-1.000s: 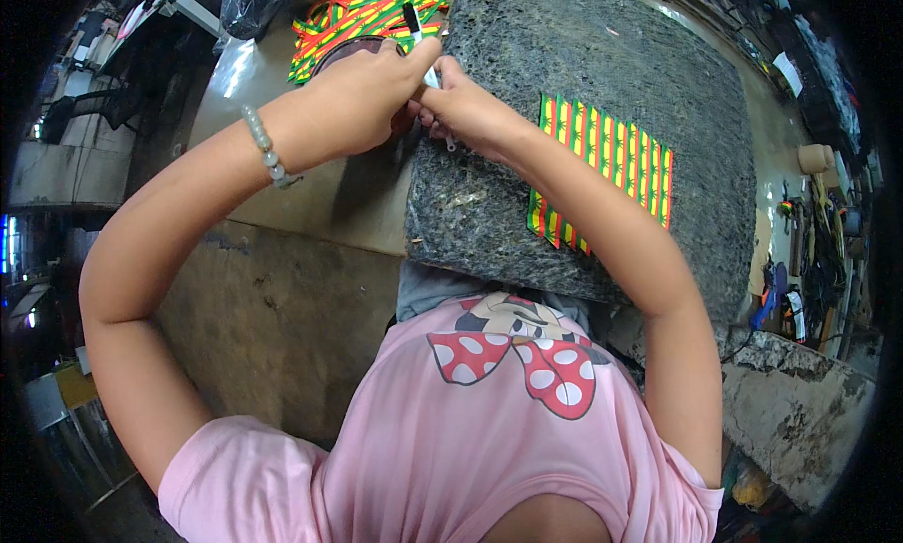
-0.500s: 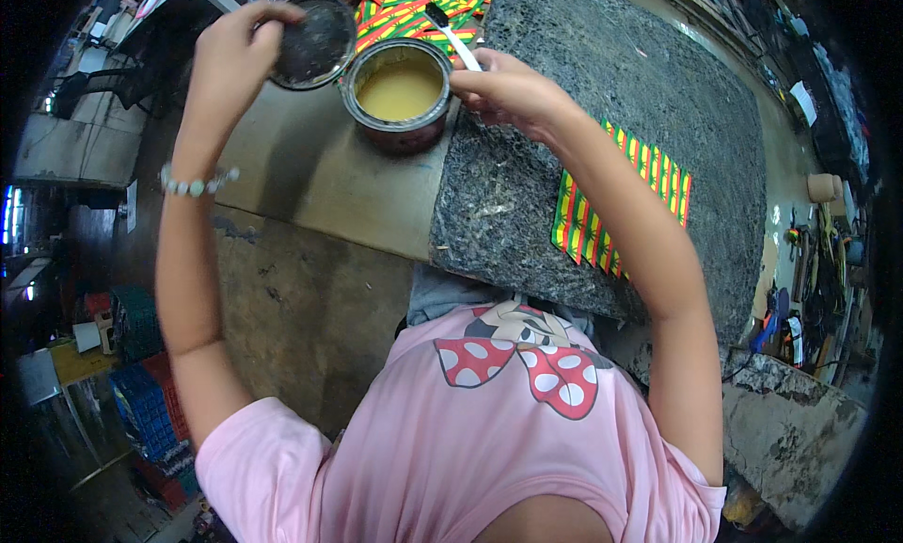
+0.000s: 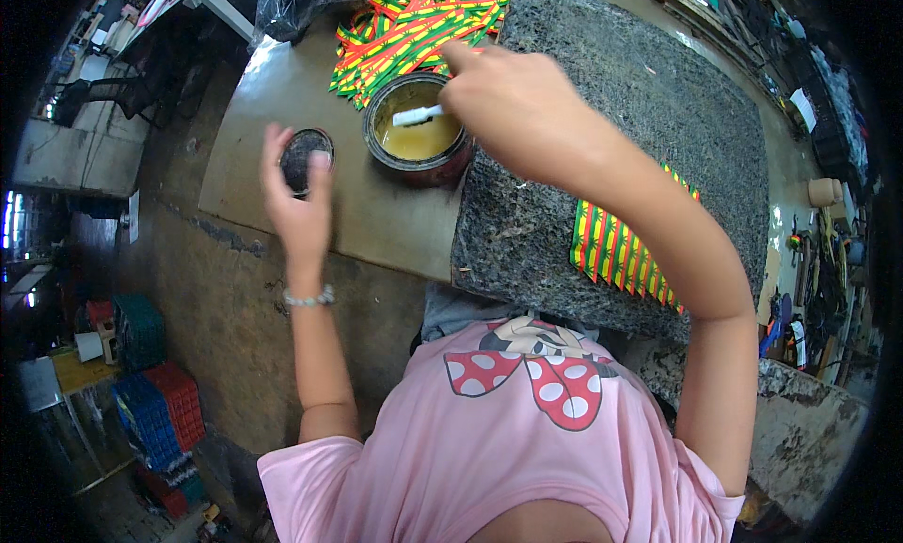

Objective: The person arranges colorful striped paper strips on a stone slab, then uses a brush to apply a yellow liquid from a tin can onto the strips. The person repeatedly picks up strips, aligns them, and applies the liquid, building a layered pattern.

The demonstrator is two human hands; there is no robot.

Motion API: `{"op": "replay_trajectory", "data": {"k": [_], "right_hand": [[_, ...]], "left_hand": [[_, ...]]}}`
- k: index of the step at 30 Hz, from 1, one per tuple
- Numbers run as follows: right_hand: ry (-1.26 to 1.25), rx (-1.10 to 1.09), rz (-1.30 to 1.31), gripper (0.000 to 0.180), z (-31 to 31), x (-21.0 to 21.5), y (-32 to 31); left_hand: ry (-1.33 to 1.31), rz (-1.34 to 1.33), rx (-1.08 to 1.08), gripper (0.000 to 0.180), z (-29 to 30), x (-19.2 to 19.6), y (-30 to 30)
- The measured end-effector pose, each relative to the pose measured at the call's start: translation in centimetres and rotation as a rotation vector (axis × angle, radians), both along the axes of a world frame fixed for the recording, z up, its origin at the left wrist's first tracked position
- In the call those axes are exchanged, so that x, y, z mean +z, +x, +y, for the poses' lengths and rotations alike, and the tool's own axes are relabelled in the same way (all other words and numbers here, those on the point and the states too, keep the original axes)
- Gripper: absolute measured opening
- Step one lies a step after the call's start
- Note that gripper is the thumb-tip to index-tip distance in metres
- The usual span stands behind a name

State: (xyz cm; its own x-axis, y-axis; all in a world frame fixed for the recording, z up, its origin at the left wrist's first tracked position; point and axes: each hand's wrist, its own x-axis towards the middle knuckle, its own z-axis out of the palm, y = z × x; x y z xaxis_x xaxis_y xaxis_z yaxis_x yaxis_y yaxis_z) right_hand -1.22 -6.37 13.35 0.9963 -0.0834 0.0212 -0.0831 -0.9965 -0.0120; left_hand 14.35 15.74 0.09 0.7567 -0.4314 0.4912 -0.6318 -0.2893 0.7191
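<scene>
A dark, round lid (image 3: 307, 153) is between the thumb and fingers of my left hand (image 3: 301, 218), beside the pot; motion smears its outline, and I cannot tell whether it touches the table. My right hand (image 3: 515, 110) is closed around a white-handled brush (image 3: 414, 117). The brush's white part crosses the mouth of a dark round pot (image 3: 425, 174) holding yellowish, thick-looking liquid (image 3: 419, 148); its black bristles cannot be made out. Behind the pot lies a heap of red, yellow and green patterned strips (image 3: 404, 37). More such strips (image 3: 616, 247) lie side by side under my right forearm.
The pot stands on a smooth tabletop (image 3: 376, 228) that adjoins a rough, grey stone-like slab (image 3: 649, 101). Black plastic (image 3: 306, 7) is bunched at the far edge. Crates (image 3: 155, 411) are stacked on the floor to the left, and tools (image 3: 804, 261) hang at the far right.
My left hand has come down and nearer with the lid, from the pot's far left side. My right hand has turned palm down, bringing the brush from upright to across the pot's mouth.
</scene>
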Motion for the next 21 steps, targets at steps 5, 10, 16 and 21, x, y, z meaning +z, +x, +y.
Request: {"op": "replay_trajectory", "data": {"k": [5, 10, 16, 21], "right_hand": [[-0.039, 0.140, 0.007, 0.016, 2.1, -1.1, 2.5], [0.362, 0.052, -0.043, 0.022, -4.0, 0.8, 1.5], [1.339, -0.241, 0.177, 0.027, -5.2, -1.3, -3.1], [1.831, -0.169, 0.229, 0.035, -4.2, -2.9, -7.4]], "left_hand": [[-0.034, -0.059, -0.233, 0.107, -5.0, 0.7, -5.4], [-0.198, -0.514, -0.762, 0.069, -5.9, 2.1, -8.8], [-0.002, -0.389, -1.635, 0.053, -14.1, 1.2, -17.6], [0.058, -0.499, -1.861, 0.073, -17.5, -0.5, -19.9]]}}
